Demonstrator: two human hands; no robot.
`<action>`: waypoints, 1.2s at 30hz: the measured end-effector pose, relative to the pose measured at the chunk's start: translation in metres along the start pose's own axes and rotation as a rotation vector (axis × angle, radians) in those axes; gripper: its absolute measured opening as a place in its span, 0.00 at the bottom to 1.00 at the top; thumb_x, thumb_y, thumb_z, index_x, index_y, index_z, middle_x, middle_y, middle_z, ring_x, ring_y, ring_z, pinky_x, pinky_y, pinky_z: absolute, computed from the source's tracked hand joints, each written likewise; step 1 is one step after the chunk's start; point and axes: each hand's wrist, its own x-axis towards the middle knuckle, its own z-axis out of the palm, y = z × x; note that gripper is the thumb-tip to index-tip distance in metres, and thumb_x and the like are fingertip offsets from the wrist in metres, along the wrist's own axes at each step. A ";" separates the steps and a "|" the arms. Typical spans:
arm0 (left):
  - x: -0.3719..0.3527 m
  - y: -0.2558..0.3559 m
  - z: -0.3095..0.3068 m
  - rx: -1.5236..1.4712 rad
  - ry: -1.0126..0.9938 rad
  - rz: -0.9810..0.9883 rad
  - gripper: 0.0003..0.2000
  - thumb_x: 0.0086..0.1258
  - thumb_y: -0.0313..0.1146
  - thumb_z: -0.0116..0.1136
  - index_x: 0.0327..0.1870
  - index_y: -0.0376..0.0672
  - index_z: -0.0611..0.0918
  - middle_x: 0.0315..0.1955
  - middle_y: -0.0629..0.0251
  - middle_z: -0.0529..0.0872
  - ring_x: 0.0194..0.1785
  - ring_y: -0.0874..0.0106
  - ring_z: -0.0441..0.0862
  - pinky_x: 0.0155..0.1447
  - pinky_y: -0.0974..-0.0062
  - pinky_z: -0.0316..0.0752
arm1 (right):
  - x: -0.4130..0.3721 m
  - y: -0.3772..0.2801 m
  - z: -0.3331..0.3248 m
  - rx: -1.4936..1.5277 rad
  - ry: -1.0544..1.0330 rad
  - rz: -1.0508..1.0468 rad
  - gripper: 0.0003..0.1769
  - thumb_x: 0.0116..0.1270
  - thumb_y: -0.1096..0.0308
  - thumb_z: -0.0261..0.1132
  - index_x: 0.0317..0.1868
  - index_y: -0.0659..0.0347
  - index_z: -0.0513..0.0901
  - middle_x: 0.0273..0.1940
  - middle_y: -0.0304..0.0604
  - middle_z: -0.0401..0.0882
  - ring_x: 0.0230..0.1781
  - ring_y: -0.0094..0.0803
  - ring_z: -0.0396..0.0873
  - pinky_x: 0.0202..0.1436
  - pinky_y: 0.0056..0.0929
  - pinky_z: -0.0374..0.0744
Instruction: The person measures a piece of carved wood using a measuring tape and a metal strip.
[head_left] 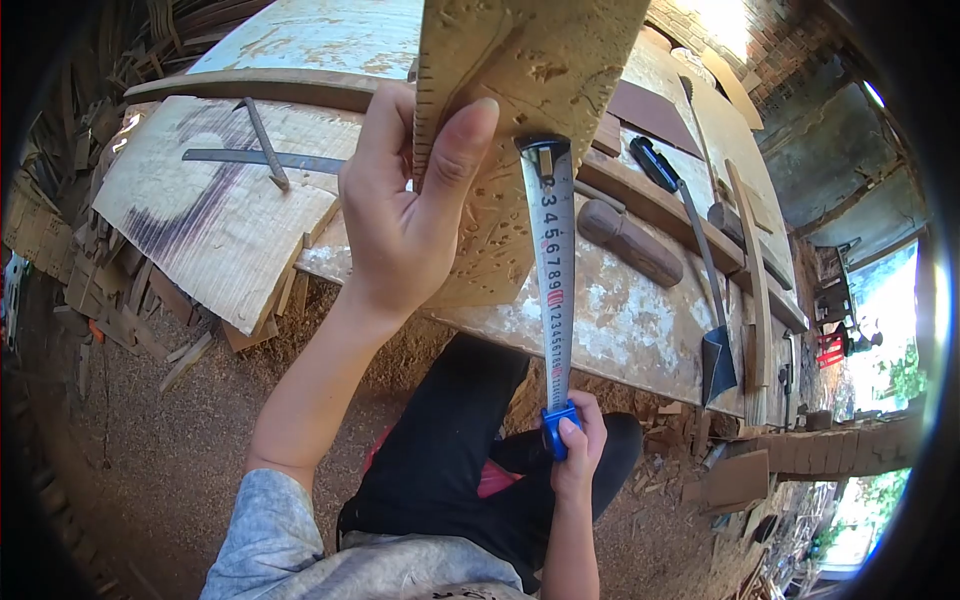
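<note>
Left hand [400, 205] at 11 o'clock, closed around the edge of a wooden board [530, 90] raised at 12 o'clock. Behind, at 10 o'clock, a metal square [262, 155] flat on a plywood sheet [200, 230]; sawdust floor [150, 450] below; paint-stained workbench [630, 315] toward 3 o'clock, with a saw [690, 215]. Tape blade [556, 260] against the board, numerals 3 to 9 legible. Right hand [578, 455] at 6 o'clock, wrapped around the blue tape case [555, 420].
</note>
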 end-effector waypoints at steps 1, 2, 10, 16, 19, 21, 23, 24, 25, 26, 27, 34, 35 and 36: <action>0.000 0.001 0.000 -0.001 -0.001 -0.008 0.16 0.82 0.45 0.63 0.40 0.40 0.78 0.23 0.78 0.75 0.27 0.89 0.66 0.31 0.85 0.60 | 0.001 0.000 0.000 -0.003 0.004 -0.004 0.29 0.67 0.51 0.66 0.57 0.67 0.77 0.36 0.46 0.86 0.35 0.25 0.83 0.37 0.20 0.77; 0.000 0.002 0.000 -0.003 -0.003 -0.016 0.16 0.81 0.45 0.63 0.40 0.41 0.78 0.23 0.78 0.75 0.27 0.89 0.66 0.31 0.85 0.60 | 0.001 0.000 0.000 -0.005 0.007 -0.008 0.29 0.67 0.51 0.66 0.57 0.68 0.77 0.37 0.46 0.86 0.35 0.26 0.84 0.37 0.20 0.77; 0.004 0.005 -0.002 -0.083 -0.073 0.006 0.17 0.80 0.44 0.64 0.52 0.36 0.82 0.33 0.68 0.86 0.35 0.82 0.80 0.39 0.83 0.74 | 0.002 0.000 -0.006 -0.011 0.022 -0.019 0.28 0.67 0.53 0.67 0.56 0.69 0.77 0.37 0.45 0.84 0.36 0.27 0.84 0.41 0.22 0.79; 0.009 0.012 -0.006 -0.091 -0.217 0.051 0.32 0.66 0.42 0.77 0.64 0.29 0.78 0.47 0.55 0.92 0.49 0.71 0.91 0.54 0.74 0.86 | 0.001 0.000 -0.015 0.037 -0.014 -0.006 0.26 0.68 0.56 0.70 0.57 0.68 0.79 0.42 0.40 0.83 0.41 0.23 0.81 0.48 0.22 0.78; 0.005 0.017 -0.004 -0.133 -0.212 -0.021 0.34 0.62 0.38 0.80 0.65 0.29 0.77 0.49 0.54 0.91 0.50 0.70 0.91 0.56 0.73 0.86 | 0.000 0.002 -0.017 0.027 -0.015 -0.004 0.25 0.68 0.57 0.71 0.57 0.68 0.79 0.42 0.39 0.83 0.41 0.22 0.81 0.48 0.22 0.78; 0.002 0.020 -0.002 -0.160 -0.202 -0.081 0.34 0.60 0.35 0.80 0.66 0.29 0.77 0.50 0.54 0.91 0.51 0.70 0.91 0.57 0.73 0.86 | 0.000 0.003 -0.018 0.023 -0.013 -0.007 0.25 0.68 0.57 0.71 0.56 0.67 0.79 0.42 0.39 0.83 0.41 0.22 0.80 0.48 0.22 0.77; 0.001 0.022 -0.001 -0.175 -0.199 -0.123 0.34 0.60 0.34 0.79 0.66 0.30 0.77 0.51 0.53 0.91 0.51 0.70 0.91 0.57 0.73 0.86 | 0.000 0.002 -0.017 0.029 -0.009 -0.013 0.25 0.67 0.57 0.71 0.56 0.67 0.79 0.42 0.39 0.83 0.40 0.22 0.80 0.47 0.22 0.77; 0.002 0.023 -0.001 -0.172 -0.204 -0.130 0.34 0.60 0.34 0.79 0.66 0.30 0.77 0.51 0.54 0.91 0.51 0.70 0.91 0.57 0.74 0.86 | 0.000 0.002 -0.017 0.028 -0.006 -0.016 0.25 0.67 0.57 0.71 0.56 0.67 0.79 0.41 0.39 0.83 0.40 0.22 0.80 0.47 0.22 0.77; 0.002 0.023 -0.001 -0.170 -0.210 -0.137 0.34 0.60 0.33 0.79 0.66 0.30 0.77 0.51 0.54 0.91 0.51 0.70 0.91 0.57 0.74 0.86 | -0.001 0.002 -0.018 0.028 -0.001 -0.019 0.25 0.67 0.57 0.71 0.56 0.67 0.80 0.41 0.39 0.83 0.40 0.22 0.80 0.47 0.22 0.77; 0.002 0.024 -0.001 -0.173 -0.212 -0.145 0.33 0.60 0.33 0.79 0.66 0.30 0.77 0.51 0.54 0.91 0.51 0.71 0.91 0.57 0.74 0.86 | 0.000 0.002 -0.018 0.027 0.003 -0.022 0.25 0.67 0.56 0.71 0.56 0.67 0.80 0.41 0.39 0.83 0.40 0.22 0.80 0.47 0.22 0.77; 0.002 0.024 -0.001 -0.177 -0.215 -0.152 0.33 0.61 0.33 0.79 0.66 0.30 0.77 0.51 0.54 0.91 0.51 0.71 0.91 0.57 0.74 0.86 | 0.000 0.002 -0.018 0.024 0.008 -0.025 0.26 0.67 0.56 0.71 0.55 0.67 0.80 0.41 0.39 0.83 0.40 0.22 0.80 0.47 0.22 0.77; 0.002 0.027 -0.001 -0.239 -0.225 -0.172 0.30 0.62 0.31 0.80 0.64 0.29 0.80 0.51 0.56 0.91 0.51 0.72 0.91 0.58 0.74 0.85 | 0.002 0.002 -0.023 0.017 0.033 -0.033 0.26 0.65 0.56 0.71 0.55 0.68 0.80 0.41 0.39 0.83 0.40 0.22 0.79 0.47 0.22 0.76; 0.002 0.028 -0.001 -0.241 -0.230 -0.177 0.30 0.62 0.31 0.80 0.64 0.29 0.80 0.51 0.56 0.91 0.51 0.72 0.91 0.58 0.74 0.85 | 0.002 0.003 -0.025 0.015 0.036 -0.032 0.26 0.65 0.56 0.71 0.55 0.68 0.80 0.41 0.39 0.83 0.40 0.22 0.79 0.47 0.22 0.76; 0.002 0.029 -0.001 -0.242 -0.235 -0.183 0.30 0.62 0.30 0.80 0.64 0.29 0.80 0.51 0.56 0.91 0.52 0.72 0.90 0.58 0.74 0.85 | 0.002 0.002 -0.024 0.019 0.038 -0.028 0.26 0.65 0.56 0.71 0.55 0.68 0.80 0.41 0.39 0.82 0.40 0.22 0.79 0.47 0.21 0.76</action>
